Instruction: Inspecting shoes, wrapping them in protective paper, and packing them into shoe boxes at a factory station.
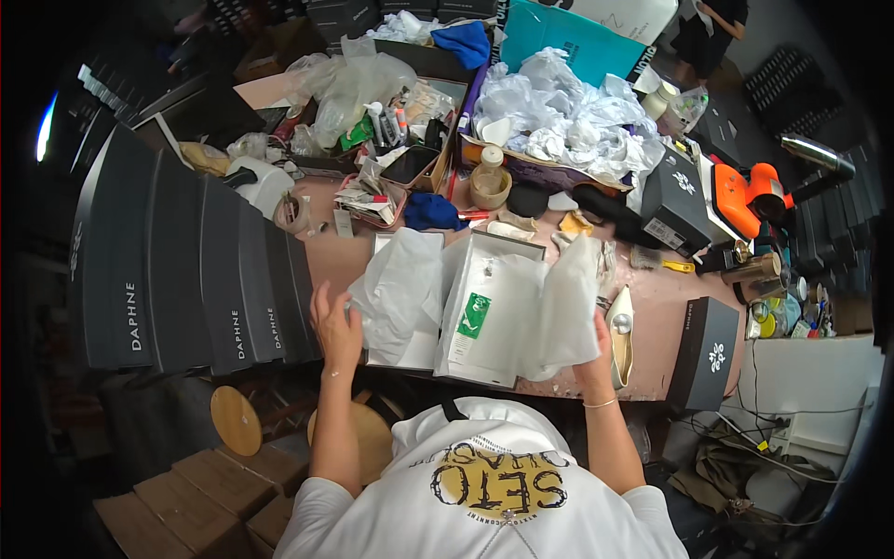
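A shoe box (507, 244) lies open in front of me, lined with white tissue paper (570, 307). Inside it are a green card (474, 315) and a small packet at the top. My right hand (593, 361) is closed on the raised right flap of this paper, its fingers partly hidden. Another sheet of tissue (399, 293) spreads over the box part (424, 347) at the left. My left hand (337, 328) is at that sheet's left edge, fingers apart, holding nothing. A white pointed shoe (621, 321) lies just right of my right hand.
Dark shoe boxes (172, 261) stand in a row at the left. Another dark box (703, 354) is at the table's right end. Behind are a carton of crumpled paper (568, 116), a glue jar (491, 172), a blue cloth (434, 211) and an orange tool (765, 191).
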`<state>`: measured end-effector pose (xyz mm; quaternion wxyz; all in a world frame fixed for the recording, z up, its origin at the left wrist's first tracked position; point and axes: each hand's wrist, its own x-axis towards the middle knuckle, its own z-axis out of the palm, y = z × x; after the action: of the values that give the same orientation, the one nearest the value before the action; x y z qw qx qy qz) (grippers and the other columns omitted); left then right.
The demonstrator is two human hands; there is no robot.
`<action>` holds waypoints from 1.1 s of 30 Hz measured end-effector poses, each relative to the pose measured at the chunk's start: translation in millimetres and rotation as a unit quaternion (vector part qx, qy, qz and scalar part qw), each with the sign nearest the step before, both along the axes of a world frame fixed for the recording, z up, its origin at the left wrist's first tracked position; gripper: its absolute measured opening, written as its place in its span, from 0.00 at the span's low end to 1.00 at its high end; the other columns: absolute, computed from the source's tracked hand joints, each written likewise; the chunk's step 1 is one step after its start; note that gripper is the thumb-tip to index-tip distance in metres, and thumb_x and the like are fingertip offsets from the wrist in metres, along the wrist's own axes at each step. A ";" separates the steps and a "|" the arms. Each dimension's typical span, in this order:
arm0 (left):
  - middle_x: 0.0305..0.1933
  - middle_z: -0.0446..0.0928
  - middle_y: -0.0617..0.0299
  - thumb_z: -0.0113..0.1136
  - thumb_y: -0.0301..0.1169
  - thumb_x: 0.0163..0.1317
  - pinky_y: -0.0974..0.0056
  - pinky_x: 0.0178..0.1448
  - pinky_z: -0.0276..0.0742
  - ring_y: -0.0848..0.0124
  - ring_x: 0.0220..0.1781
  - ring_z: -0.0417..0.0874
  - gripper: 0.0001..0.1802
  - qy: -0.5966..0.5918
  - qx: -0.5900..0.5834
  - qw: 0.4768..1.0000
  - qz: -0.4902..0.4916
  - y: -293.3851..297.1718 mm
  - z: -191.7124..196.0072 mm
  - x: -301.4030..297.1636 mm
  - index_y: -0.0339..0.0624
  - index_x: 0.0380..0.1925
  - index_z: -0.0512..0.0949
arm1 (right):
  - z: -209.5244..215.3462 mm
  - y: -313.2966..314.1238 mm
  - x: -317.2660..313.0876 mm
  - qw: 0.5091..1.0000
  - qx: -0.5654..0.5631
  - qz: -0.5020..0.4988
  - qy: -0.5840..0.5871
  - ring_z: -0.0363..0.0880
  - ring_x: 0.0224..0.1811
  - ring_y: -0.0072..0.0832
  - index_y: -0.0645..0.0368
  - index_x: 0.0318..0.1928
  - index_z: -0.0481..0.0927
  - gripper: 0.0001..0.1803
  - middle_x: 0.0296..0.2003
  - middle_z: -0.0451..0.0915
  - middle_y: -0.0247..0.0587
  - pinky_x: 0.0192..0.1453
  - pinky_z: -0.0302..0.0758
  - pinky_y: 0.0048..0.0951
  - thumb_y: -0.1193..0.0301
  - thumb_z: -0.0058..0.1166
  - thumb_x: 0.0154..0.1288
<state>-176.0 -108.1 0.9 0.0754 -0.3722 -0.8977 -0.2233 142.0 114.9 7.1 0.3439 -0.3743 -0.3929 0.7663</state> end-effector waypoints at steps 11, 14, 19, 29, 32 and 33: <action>0.53 0.72 0.50 0.53 0.32 0.58 0.53 0.51 0.72 0.57 0.57 0.73 0.17 -0.005 -0.344 0.841 -0.418 143.0 -128.3 115.3 0.43 0.49 0.74 | 18.7 -42.7 1.4 0.998 -0.034 -0.046 0.027 0.76 0.52 0.23 0.67 0.60 0.66 0.24 0.52 0.76 0.39 0.57 0.73 0.25 0.77 0.54 0.65; 0.50 0.72 0.52 0.53 0.32 0.58 0.54 0.48 0.73 0.58 0.53 0.73 0.15 0.009 -0.351 0.832 -0.430 140.5 -128.6 107.9 0.45 0.47 0.74 | 15.1 -49.1 10.3 0.997 -0.047 -0.032 0.043 0.77 0.53 0.25 0.68 0.60 0.65 0.25 0.53 0.76 0.41 0.57 0.74 0.26 0.77 0.54 0.64; 0.45 0.72 0.52 0.55 0.28 0.56 0.51 0.42 0.78 0.55 0.50 0.74 0.11 0.000 -0.229 0.890 -0.394 128.5 -148.2 113.9 0.42 0.41 0.76 | 18.4 -53.5 -1.8 0.993 -0.080 -0.060 0.059 0.78 0.51 0.26 0.68 0.60 0.65 0.26 0.52 0.77 0.43 0.55 0.77 0.27 0.79 0.54 0.62; 0.59 0.67 0.42 0.54 0.21 0.55 0.47 0.60 0.70 0.46 0.62 0.68 0.27 -0.023 0.077 0.944 -0.320 209.9 -4.7 -9.5 0.43 0.58 0.71 | 20.7 -48.5 -11.6 0.996 -0.088 0.013 0.019 0.77 0.53 0.26 0.69 0.61 0.64 0.27 0.54 0.75 0.43 0.56 0.75 0.28 0.79 0.55 0.63; 0.70 0.54 0.41 0.67 0.32 0.51 0.39 0.65 0.60 0.43 0.70 0.56 0.41 0.002 0.078 0.963 -0.258 204.6 69.4 -58.9 0.51 0.66 0.61 | 0.3 -48.1 -36.1 0.991 -0.114 0.044 0.045 0.77 0.53 0.27 0.68 0.62 0.64 0.27 0.53 0.76 0.43 0.57 0.75 0.29 0.80 0.53 0.63; 0.68 0.57 0.41 0.66 0.33 0.52 0.45 0.67 0.60 0.46 0.70 0.58 0.40 0.009 0.078 0.960 -0.267 196.4 80.8 -63.7 0.45 0.66 0.61 | -13.6 -46.9 -44.5 0.994 -0.082 0.068 0.029 0.77 0.53 0.27 0.68 0.62 0.64 0.26 0.53 0.76 0.42 0.57 0.74 0.29 0.78 0.52 0.63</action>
<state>-239.7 88.2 81.7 0.0498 -0.5936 -0.7447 -0.3010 97.5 68.0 -6.5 0.2704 -0.3510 -0.3430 0.8283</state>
